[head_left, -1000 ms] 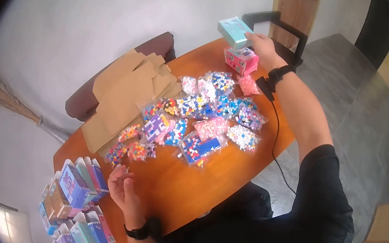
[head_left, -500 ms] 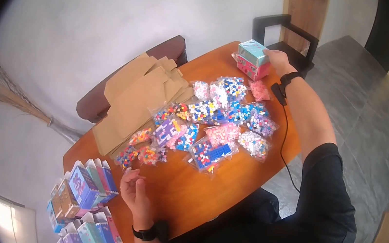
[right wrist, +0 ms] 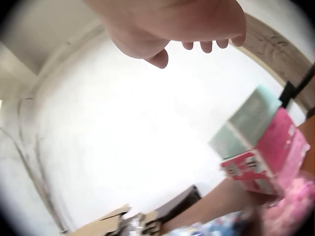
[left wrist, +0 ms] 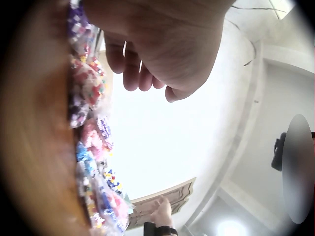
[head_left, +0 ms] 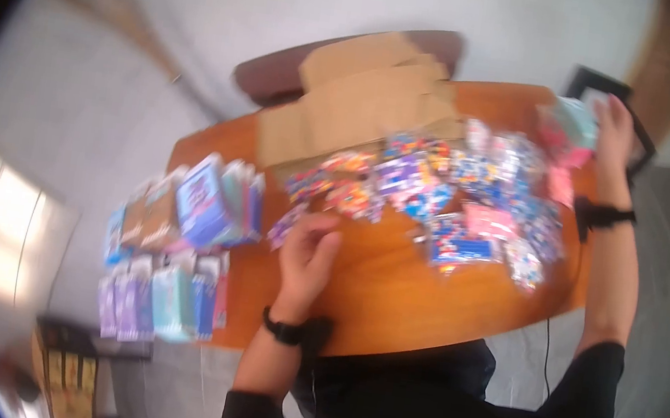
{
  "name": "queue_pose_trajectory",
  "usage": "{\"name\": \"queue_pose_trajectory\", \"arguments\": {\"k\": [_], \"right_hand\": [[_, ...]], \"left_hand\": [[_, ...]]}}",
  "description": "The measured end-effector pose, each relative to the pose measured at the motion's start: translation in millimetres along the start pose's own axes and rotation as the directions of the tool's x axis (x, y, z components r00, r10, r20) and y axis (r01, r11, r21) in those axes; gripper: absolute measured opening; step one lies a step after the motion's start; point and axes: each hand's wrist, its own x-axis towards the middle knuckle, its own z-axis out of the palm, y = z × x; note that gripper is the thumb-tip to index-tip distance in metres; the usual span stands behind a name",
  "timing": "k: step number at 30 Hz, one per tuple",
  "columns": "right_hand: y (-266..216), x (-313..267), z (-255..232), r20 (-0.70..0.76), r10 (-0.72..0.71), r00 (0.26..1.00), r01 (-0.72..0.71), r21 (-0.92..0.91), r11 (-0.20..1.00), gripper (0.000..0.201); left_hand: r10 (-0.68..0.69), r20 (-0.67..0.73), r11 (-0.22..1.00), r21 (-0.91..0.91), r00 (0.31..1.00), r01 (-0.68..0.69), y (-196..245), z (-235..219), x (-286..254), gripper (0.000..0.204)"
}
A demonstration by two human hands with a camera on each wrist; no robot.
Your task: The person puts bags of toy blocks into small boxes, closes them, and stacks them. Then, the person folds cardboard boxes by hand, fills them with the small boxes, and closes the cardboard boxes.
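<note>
My right hand [head_left: 615, 136] is off the mint-green box [right wrist: 248, 123], its fingers loose and holding nothing. That box sits on top of a pink box [right wrist: 280, 137] at the table's far right end. My left hand [head_left: 307, 260] hovers over the near left part of the table, fingers loosely bent around nothing. Just beyond its fingertips lies a small bag of purple pieces [head_left: 286, 224]. Clear bags of small colourful bricks [head_left: 475, 172] spread across the middle, and a bag of pink pieces [head_left: 560, 184] lies beside the stacked boxes. The head view is blurred.
Flat brown cardboard pieces [head_left: 356, 110] are piled along the back edge. Several upright printed boxes [head_left: 205, 200] stand in two groups at the left end. A black cable [head_left: 548, 355] hangs off the front right edge. A dark chair [head_left: 601, 82] stands past the right end.
My right hand has set the mint-green box onto the pink box and let go, lifting away. The head view has swung left. My left hand stays loosely bent near the bags.
</note>
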Motion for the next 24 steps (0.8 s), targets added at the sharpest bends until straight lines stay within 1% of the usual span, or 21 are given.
{"name": "queue_pose_trajectory", "arguments": {"k": [1,3,4,5,6,7,8,9,10,11,12,13,14,15,16,17,19,20,21,23,24], "right_hand": [[-29,-20,11,0.084,0.025,0.996,-0.039,0.163,0.986,0.051],[-134,-88,23,0.235,0.085,0.968,-0.14,0.23,0.963,0.051],[-146,-115,30,0.342,0.133,0.93,-0.259,0.355,0.898,0.049],[-156,-136,37,0.452,0.165,0.877,-0.383,0.448,0.807,0.048],[-168,-160,45,0.555,0.129,0.822,-0.456,0.505,0.732,0.045],[-177,-183,52,0.644,0.084,0.761,-0.531,0.543,0.651,0.042],[-183,-201,56,0.77,0.095,0.631,-0.662,0.471,0.583,0.037],[-185,-215,61,0.871,0.094,0.483,-0.771,0.372,0.518,0.033],[-182,-228,70,0.887,0.068,0.457,-0.78,0.363,0.509,0.033],[-177,-241,79,0.922,0.041,0.386,-0.804,0.315,0.504,0.029],[-175,-249,84,0.949,0.015,0.316,-0.822,0.266,0.503,0.025],[-175,-253,86,0.954,-0.003,0.299,-0.827,0.261,0.497,0.025],[-174,-257,86,0.964,0.051,0.26,-0.851,0.204,0.484,0.024],[-172,-260,85,0.969,0.107,0.224,-0.871,0.149,0.468,0.023],[-169,-261,84,0.97,0.111,0.218,-0.875,0.143,0.463,0.024],[-167,-261,83,0.971,0.105,0.215,-0.876,0.144,0.46,0.024],[-165,-263,83,0.96,0.184,0.212,-0.905,0.122,0.408,0.025],[-164,-263,83,0.961,0.181,0.208,-0.908,0.121,0.4,0.025],[-165,-265,84,0.962,0.179,0.206,-0.91,0.121,0.397,0.025],[-169,-265,83,0.97,0.165,0.18,-0.913,0.102,0.395,0.025],[-169,-267,84,0.97,0.164,0.18,-0.913,0.103,0.394,0.025]], "left_hand": [[-0.005,-0.002,1.0,0.007,1.0,0.005,-3,0,-1,0.019],[0.041,-0.03,0.999,-0.025,0.999,-0.042,-12,1,-2,0.02],[0.05,-0.069,0.999,-0.013,0.996,-0.051,-16,3,-2,0.021],[0.06,-0.104,0.998,-0.003,0.993,-0.061,-18,0,-2,0.022],[0.059,-0.165,0.998,0.031,0.985,-0.055,-5,-6,-4,0.022],[0.191,-0.191,0.961,0.237,0.963,-0.144,19,-9,-2,0.026],[0.318,-0.176,0.874,0.434,0.932,-0.217,42,-13,-1,0.03],[0.325,-0.208,0.863,0.463,0.923,-0.199,60,-22,-5,0.03],[0.385,-0.19,0.722,0.672,0.903,-0.166,80,-34,-13,0.035],[0.433,-0.153,0.537,0.835,0.888,-0.118,93,-47,-22,0.041],[0.446,-0.199,0.456,0.89,0.873,-0.03,102,-61,-34,0.044],[0.454,-0.226,0.354,0.933,0.862,0.058,113,-76,-45,0.045],[0.462,-0.25,0.28,0.951,0.851,0.127,117,-94,-59,0.047],[0.432,-0.311,0.156,0.95,0.846,0.27,123,-103,-73,0.048],[0.411,-0.372,0.027,0.918,0.832,0.396,128,-109,-86,0.05],[0.414,-0.372,0.021,0.916,0.831,0.4,129,-116,-97,0.05],[0.323,-0.448,-0.097,0.861,0.834,0.5,123,-129,-120,0.054],[0.271,-0.47,-0.063,0.862,0.84,0.503,118,-132,-127,0.053],[0.272,-0.47,-0.067,0.861,0.84,0.504,112,-138,-132,0.053],[0.349,-0.414,0.093,0.908,0.84,0.409,102,-147,-138,0.051],[0.35,-0.414,0.092,0.908,0.84,0.409,98,-150,-141,0.051]]}}
